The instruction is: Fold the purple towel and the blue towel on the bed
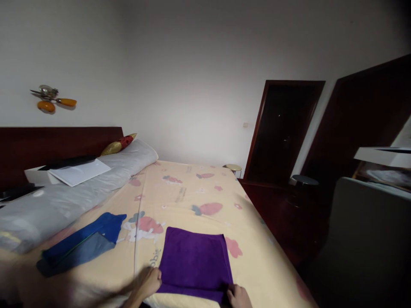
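Note:
A purple cloth [195,259] lies flat on the bed in front of me, roughly square, with a fold line along its near side. My left hand [152,280] is closed on the cloth's near left corner. At the near right corner, my right hand [238,295] also grips the fabric, its fingers curled and partly cut off by the lower frame edge. To the left, a blue cloth [96,229] and a grey-blue cloth [86,252] lie overlapping on the sheet.
The patterned bed sheet [180,192] stretches away to the far wall. A long grey bolster [73,205] runs along the headboard [61,143], with white papers [80,171] on it. A round stool [233,167] stands past the bed; a grey chair back [359,231] is at right.

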Tool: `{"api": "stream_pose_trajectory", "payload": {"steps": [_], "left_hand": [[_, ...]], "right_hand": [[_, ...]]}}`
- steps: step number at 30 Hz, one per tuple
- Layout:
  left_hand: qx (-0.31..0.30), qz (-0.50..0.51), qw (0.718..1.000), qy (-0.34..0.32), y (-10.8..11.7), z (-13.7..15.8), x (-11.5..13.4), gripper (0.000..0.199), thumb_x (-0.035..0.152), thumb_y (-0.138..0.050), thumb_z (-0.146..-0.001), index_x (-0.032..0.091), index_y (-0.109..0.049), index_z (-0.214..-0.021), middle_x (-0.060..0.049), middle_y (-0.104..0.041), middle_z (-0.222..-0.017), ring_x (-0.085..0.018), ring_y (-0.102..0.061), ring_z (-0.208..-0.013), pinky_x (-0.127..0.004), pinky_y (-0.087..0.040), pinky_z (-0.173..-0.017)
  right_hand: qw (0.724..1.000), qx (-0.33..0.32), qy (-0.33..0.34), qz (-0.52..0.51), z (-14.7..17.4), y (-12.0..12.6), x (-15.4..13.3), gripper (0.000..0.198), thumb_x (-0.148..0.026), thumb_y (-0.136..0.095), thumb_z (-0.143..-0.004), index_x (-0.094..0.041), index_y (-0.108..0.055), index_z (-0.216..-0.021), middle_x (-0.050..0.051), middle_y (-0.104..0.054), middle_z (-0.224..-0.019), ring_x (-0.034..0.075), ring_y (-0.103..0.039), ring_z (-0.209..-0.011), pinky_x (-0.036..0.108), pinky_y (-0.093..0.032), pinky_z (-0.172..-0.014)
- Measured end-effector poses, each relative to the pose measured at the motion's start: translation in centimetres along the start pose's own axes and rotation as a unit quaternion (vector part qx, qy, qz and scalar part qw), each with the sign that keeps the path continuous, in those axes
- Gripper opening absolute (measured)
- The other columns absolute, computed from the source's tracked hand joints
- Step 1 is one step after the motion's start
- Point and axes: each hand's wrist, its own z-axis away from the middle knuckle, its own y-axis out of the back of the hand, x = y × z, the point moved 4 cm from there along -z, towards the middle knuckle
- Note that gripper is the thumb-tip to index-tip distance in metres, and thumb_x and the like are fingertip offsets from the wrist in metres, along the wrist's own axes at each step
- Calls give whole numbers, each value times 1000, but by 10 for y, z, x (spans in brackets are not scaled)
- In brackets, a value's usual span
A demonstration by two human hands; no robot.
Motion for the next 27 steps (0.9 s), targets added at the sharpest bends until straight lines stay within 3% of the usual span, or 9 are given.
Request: {"api": "stream_pose_trajectory", "payload": {"steps": [5, 8, 11, 14, 17, 21, 24, 27], "left_hand": [[2, -21, 1000, 9, 2, 1, -4, 24, 25, -48, -74, 22, -67, -88, -3, -75, -94, -17, -65, -96, -28, -44, -87], [11, -46, 998, 33, -4, 2, -4, 38, 23, -48, -73, 19, -63, -107, -7, -69, -118, -23, -56, -118, -37, -37, -101], [30, -92, 994, 53, -17, 0, 2, 59, 12, -43, -72, 17, -49, -131, -11, -52, -144, -27, -39, -137, -46, -27, -111], [39, -93, 995, -23, -43, -3, 27, 64, 4, -35, -75, 20, -45, -136, -6, -49, -148, -20, -35, -140, -41, -23, -116], [25, -49, 992, -116, -78, -3, 61, 61, 6, -33, -78, 27, -48, -134, -1, -51, -147, -18, -38, -139, -38, -27, -117], [-3, -29, 984, -174, -117, -1, 89, 59, 12, -36, -81, 28, -45, -137, -1, -49, -148, -20, -40, -138, -38, -34, -116], [-14, -29, 984, -178, -119, 1, 82, 59, 17, -40, -81, 27, -43, -139, -2, -47, -150, -21, -39, -139, -40, -35, -116], [-28, -28, 988, -147, -100, 4, 53, 60, 21, -43, -80, 26, -42, -140, -3, -42, -152, -23, -35, -142, -40, -32, -118]], "right_hand": [[999, -22, -29, 29, 6, 6, -3, 43, -30, -43, -78, -11, -66, -108, 14, -74, -103, 27, -66, -99, 38, -49, -91], [998, 12, -31, 60, 12, 16, -10, 39, -25, -42, -78, -13, -65, -107, 13, -71, -105, 30, -62, -104, 43, -46, -91], [992, 72, -2, 108, 16, 16, -24, 43, -9, -37, -74, -17, -65, -106, 10, -69, -107, 28, -61, -102, 42, -45, -90], [990, 81, 63, 98, 16, -10, -48, 54, 0, -35, -70, -23, -65, -109, 7, -70, -111, 24, -61, -105, 39, -44, -93], [990, 63, 120, 41, 17, -54, -79, 48, -5, -41, -74, -31, -65, -106, 2, -70, -113, 24, -60, -110, 40, -44, -95], [992, 69, 103, 4, 18, -102, -107, 36, -12, -46, -76, -32, -67, -97, 2, -71, -102, 26, -61, -105, 44, -42, -94], [992, 47, 114, 8, 19, -108, -99, 40, -14, -50, -71, -32, -66, -102, 3, -71, -107, 27, -60, -108, 45, -41, -97], [987, 15, 155, 23, 21, -88, -69, 47, -15, -52, -69, -34, -63, -111, 3, -69, -117, 27, -58, -114, 43, -39, -99]]}}
